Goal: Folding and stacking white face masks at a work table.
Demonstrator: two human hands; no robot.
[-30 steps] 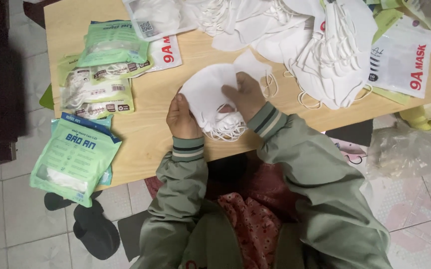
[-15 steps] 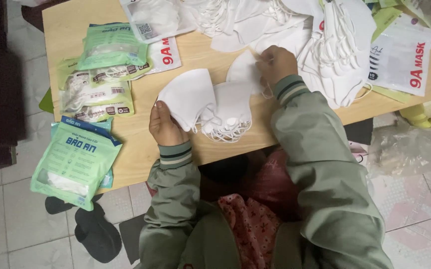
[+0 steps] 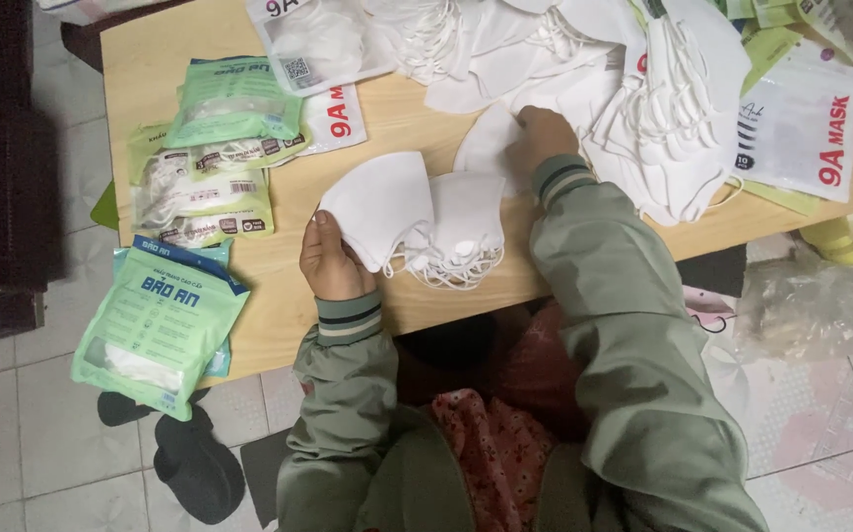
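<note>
left hand (image 3: 333, 261) pinching mask stack (image 3: 417, 222), rounded edge toward top left, right hand (image 3: 540, 138) fingers curled on single mask (image 3: 491, 148), table (image 3: 269, 276)

White masks (image 3: 387, 202), pale wooden table (image 3: 279, 296), green packets (image 3: 161, 325), olive jacket with striped cuffs (image 3: 350, 320)

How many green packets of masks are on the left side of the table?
3 at least: top packet, a stack below it where more may hide, and one hanging off the table's front edge.

right hand (image 3: 537, 136) fingertips hidden under a white mask (image 3: 491, 148), mask pile (image 3: 643, 89) cut off by the top edge
</note>
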